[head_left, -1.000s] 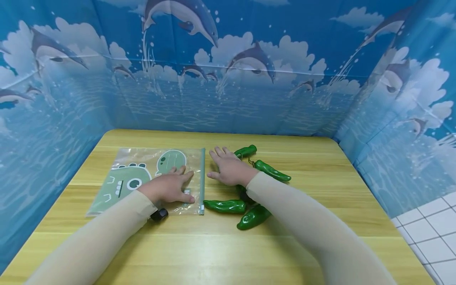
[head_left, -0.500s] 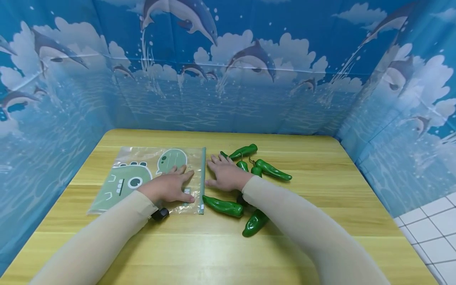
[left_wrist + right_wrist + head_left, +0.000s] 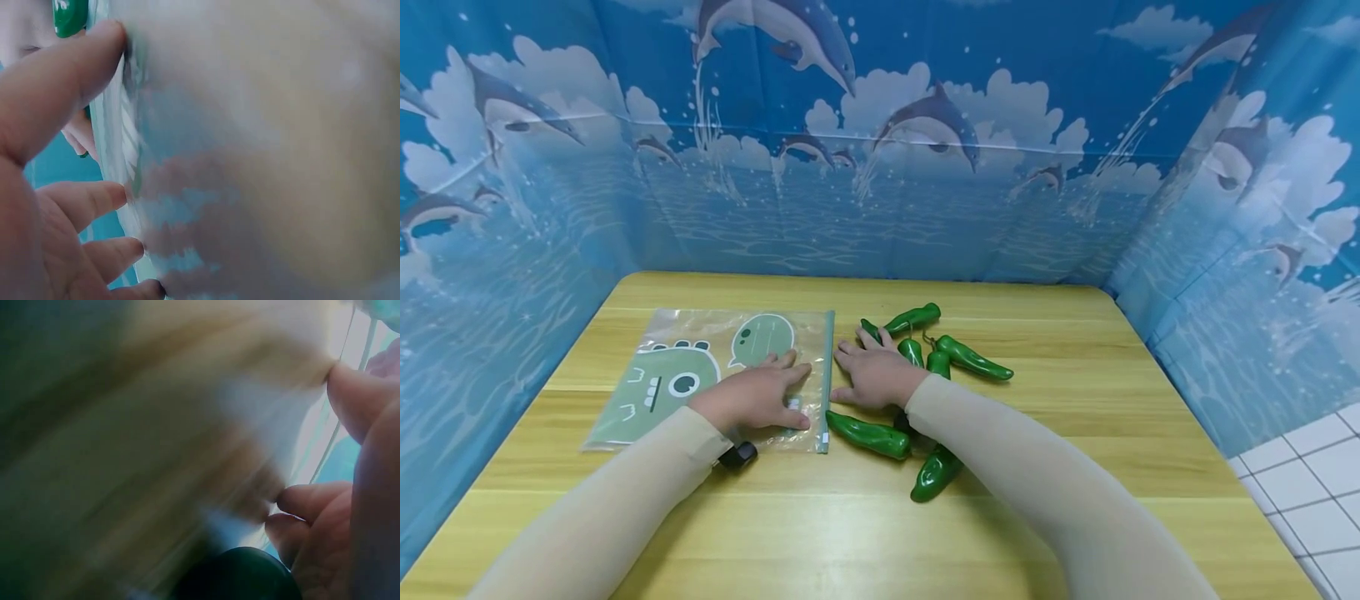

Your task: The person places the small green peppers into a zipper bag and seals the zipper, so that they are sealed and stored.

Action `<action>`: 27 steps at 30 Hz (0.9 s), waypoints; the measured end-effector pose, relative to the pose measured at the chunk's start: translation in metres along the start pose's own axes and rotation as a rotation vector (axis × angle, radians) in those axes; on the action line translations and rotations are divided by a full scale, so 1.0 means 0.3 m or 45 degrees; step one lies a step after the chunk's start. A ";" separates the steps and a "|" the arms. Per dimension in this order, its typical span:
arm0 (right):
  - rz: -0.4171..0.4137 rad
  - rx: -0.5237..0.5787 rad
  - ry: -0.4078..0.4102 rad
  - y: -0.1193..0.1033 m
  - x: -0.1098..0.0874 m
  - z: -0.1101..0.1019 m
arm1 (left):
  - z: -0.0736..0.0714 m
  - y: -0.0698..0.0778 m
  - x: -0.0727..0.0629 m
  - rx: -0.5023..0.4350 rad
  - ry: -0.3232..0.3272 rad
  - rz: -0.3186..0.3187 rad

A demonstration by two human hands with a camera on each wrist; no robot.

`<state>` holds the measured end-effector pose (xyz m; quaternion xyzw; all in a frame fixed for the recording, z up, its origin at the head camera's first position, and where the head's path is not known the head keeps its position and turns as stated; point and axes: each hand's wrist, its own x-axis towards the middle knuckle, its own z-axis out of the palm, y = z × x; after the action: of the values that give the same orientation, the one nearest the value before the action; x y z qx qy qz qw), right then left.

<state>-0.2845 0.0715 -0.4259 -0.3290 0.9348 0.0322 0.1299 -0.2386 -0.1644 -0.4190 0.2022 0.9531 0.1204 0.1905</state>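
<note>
A clear zip bag [image 3: 810,333] with a green dinosaur print lies flat on the table. My left hand [image 3: 758,395] rests on its right part with fingers spread; the left wrist view shows its fingertips at the plastic. Just right of the bag's green zip edge [image 3: 828,367], my right hand [image 3: 874,375] lies with spread fingers among several glossy green peppers. One pepper [image 3: 868,435] is in front of the right hand, its tip at the zip edge. Another pepper [image 3: 934,477] is partly under the right forearm. The right fingertips overlap a pepper [image 3: 870,327] at the back.
A long pepper [image 3: 913,318] lies at the back and another pepper [image 3: 974,358] to the right. The wooden table [image 3: 880,533] is bounded by a blue dolphin-print curtain [image 3: 880,225] at the back and sides. White floor tiles [image 3: 1300,483] show at right.
My right hand has drawn back a little toward me, uncovering peppers behind it. The two front peppers have shifted and turned slightly. My left hand stays on the bag.
</note>
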 end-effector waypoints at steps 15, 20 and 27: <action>-0.047 0.014 0.009 -0.010 -0.008 -0.006 | 0.000 0.007 0.003 -0.015 0.012 0.029; -0.059 0.048 0.045 -0.007 -0.009 -0.002 | 0.002 0.005 -0.002 -0.034 0.019 0.046; -0.055 0.078 0.069 -0.007 -0.009 0.003 | 0.006 0.014 -0.008 -0.051 0.026 0.052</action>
<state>-0.2811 0.0716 -0.4260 -0.3458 0.9312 -0.0084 0.1153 -0.2345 -0.1615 -0.4185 0.2164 0.9480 0.1455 0.1822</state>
